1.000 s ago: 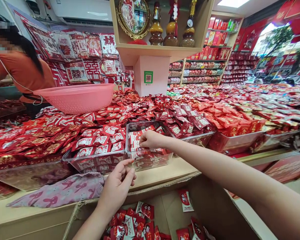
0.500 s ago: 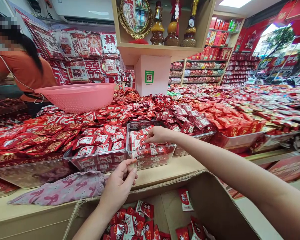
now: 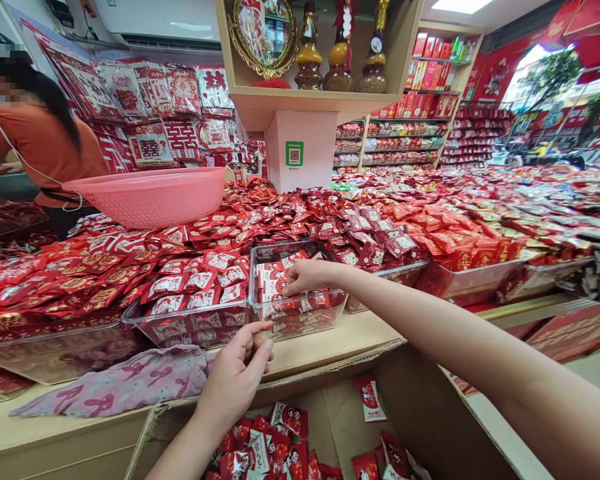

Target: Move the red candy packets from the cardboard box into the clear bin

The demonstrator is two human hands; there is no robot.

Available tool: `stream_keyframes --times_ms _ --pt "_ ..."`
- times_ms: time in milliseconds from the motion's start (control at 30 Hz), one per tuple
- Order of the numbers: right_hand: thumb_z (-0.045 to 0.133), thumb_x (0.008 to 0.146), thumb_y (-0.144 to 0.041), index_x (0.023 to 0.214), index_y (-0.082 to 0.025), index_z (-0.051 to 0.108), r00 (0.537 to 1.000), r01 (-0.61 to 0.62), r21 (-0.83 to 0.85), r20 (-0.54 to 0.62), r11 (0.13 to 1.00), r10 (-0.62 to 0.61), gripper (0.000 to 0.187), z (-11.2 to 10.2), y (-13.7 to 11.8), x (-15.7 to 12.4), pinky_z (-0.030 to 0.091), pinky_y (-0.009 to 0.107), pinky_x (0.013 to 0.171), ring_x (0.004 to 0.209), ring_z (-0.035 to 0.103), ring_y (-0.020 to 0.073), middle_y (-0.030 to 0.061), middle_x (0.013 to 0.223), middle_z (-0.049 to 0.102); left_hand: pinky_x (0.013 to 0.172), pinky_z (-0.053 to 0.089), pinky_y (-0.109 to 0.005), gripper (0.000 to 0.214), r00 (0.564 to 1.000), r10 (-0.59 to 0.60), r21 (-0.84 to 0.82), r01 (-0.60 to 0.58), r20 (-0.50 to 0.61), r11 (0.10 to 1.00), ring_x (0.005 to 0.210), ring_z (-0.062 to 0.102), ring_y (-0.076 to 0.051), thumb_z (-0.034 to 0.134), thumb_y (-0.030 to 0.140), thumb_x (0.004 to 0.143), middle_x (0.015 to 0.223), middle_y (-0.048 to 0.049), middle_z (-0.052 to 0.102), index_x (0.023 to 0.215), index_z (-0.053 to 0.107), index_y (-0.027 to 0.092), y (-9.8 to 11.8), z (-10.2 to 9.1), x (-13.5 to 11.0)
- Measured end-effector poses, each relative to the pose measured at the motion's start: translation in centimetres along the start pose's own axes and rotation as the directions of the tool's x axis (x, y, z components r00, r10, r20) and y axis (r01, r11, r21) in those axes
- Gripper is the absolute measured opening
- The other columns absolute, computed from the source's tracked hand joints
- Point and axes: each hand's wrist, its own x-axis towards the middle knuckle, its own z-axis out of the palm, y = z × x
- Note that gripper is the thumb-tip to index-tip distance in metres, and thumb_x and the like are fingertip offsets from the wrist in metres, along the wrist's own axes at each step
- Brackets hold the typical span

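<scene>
My right hand (image 3: pixel 304 276) reaches into a clear plastic bin (image 3: pixel 300 320) on the counter, fingers curled down onto the red and white candy packets (image 3: pixel 273 279) stacked inside it. My left hand (image 3: pixel 236 375) hovers lower, just in front of that bin and over the counter's edge, fingers loosely bent together with nothing visible in them. Below both arms an open cardboard box (image 3: pixel 410 407) holds more of the same red packets (image 3: pixel 265 450).
A neighbouring clear bin (image 3: pixel 190 327) of packets sits to the left, with a pink patterned cloth (image 3: pixel 125 383) in front. A pink basket (image 3: pixel 150 195) rests on heaped red sweets. A person in an orange top (image 3: pixel 40 143) stands far left. A shelf pillar (image 3: pixel 305 150) rises behind.
My right hand lifted slightly, then came back down onto the packets in the bin. My left hand stayed almost in place, its fingers closing a little.
</scene>
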Motion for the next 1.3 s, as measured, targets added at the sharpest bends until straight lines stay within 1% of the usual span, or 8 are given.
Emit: stream_keyframes --times_ms 133,300,633,700,800,900,1067,1300 --pt "0.052 0.068 -0.047 0.084 -0.015 0.059 0.997 0.015 -0.076 0.07 0.997 -0.01 0.036 -0.5 0.0 -0.1 0.031 0.021 0.049 0.061 0.044 0.011 0.0018 0.077 0.057 0.056 0.043 -0.025 0.025 1.0 -0.001 0.017 0.001 0.01 1.0 0.055 0.049 -0.011 0.046 0.027 0.078 0.063 0.0044 0.05 0.102 0.049 0.018 0.1 0.0 0.0" --pt "0.055 0.066 -0.044 0.08 -0.014 0.06 0.991 0.015 -0.114 0.131 0.993 0.0 0.034 -1.2 -0.4 -0.4 0.03 0.022 0.051 0.06 0.043 0.0125 0.0034 0.072 0.056 0.056 0.043 -0.024 0.025 1.0 0.004 0.021 -0.004 0.016 1.0 0.056 0.049 -0.011 0.047 0.028 0.079 0.063 0.0048 0.049 0.101 0.048 0.019 -0.3 0.0 0.0" --pt "0.051 0.069 -0.047 0.076 -0.016 0.055 0.985 0.068 0.024 0.159 0.997 -0.071 0.032 -0.7 0.7 0.1 0.029 0.02 0.047 0.054 0.037 0.0082 -0.0022 0.064 0.048 0.056 0.044 -0.024 0.026 0.999 0.016 0.014 -0.017 0.028 1.0 0.056 0.05 -0.011 0.048 0.029 0.078 0.063 0.0043 0.05 0.103 0.05 0.019 -0.5 0.0 0.0" --pt "0.053 0.069 -0.042 0.075 -0.016 0.054 0.982 0.078 0.031 0.168 0.996 -0.083 0.027 -0.7 0.9 0.2 0.029 0.02 0.047 0.053 0.037 0.0079 -0.0028 0.062 0.047 0.056 0.044 -0.024 0.027 0.999 0.016 0.008 -0.016 0.028 1.0 0.057 0.051 -0.012 0.048 0.029 0.078 0.063 0.0041 0.051 0.102 0.05 0.019 -0.6 0.0 0.0" --pt "0.057 0.065 -0.028 0.077 -0.016 0.054 0.974 0.094 0.02 0.204 0.995 -0.096 0.017 -0.9 1.2 0.5 0.028 0.02 0.048 0.054 0.037 0.0075 -0.0038 0.063 0.048 0.055 0.044 -0.024 0.026 1.0 0.012 0.005 -0.012 0.021 1.0 0.057 0.052 -0.012 0.049 0.029 0.077 0.063 0.0035 0.052 0.101 0.052 0.018 -0.5 0.0 0.0" --pt "0.056 0.061 -0.015 0.075 -0.016 0.054 0.959 0.112 0.006 0.261 0.994 -0.11 0.015 -1.0 1.7 0.8 0.029 0.019 0.049 0.053 0.037 0.0067 -0.0053 0.062 0.047 0.055 0.044 -0.025 0.026 1.0 0.009 0.027 -0.01 0.027 1.0 0.057 0.052 -0.012 0.048 0.03 0.078 0.064 0.0034 0.053 0.1 0.052 0.019 -0.5 -0.1 -0.1" --pt "0.053 0.062 -0.015 0.072 -0.015 0.055 0.959 0.077 -0.059 0.276 0.995 -0.058 0.01 -1.4 2.2 0.8 0.029 0.021 0.049 0.051 0.036 0.0076 -0.0042 0.059 0.046 0.056 0.044 -0.025 0.026 0.999 0.022 0.065 -0.024 0.037 0.998 0.057 0.053 -0.012 0.047 0.03 0.078 0.064 0.0033 0.053 0.102 0.051 0.019 -0.5 -0.1 -0.2" --pt "0.051 0.062 -0.015 0.07 -0.012 0.06 0.962 0.041 -0.171 0.274 0.984 0.007 0.013 -1.8 0.8 0.3 0.031 0.024 0.05 0.054 0.042 0.0113 0.0015 0.063 0.053 0.056 0.045 -0.025 0.027 0.999 0.025 0.081 -0.028 0.037 0.996 0.059 0.054 -0.013 0.048 0.03 0.078 0.065 0.0026 0.054 0.103 0.053 0.019 -0.6 -0.1 -0.1"
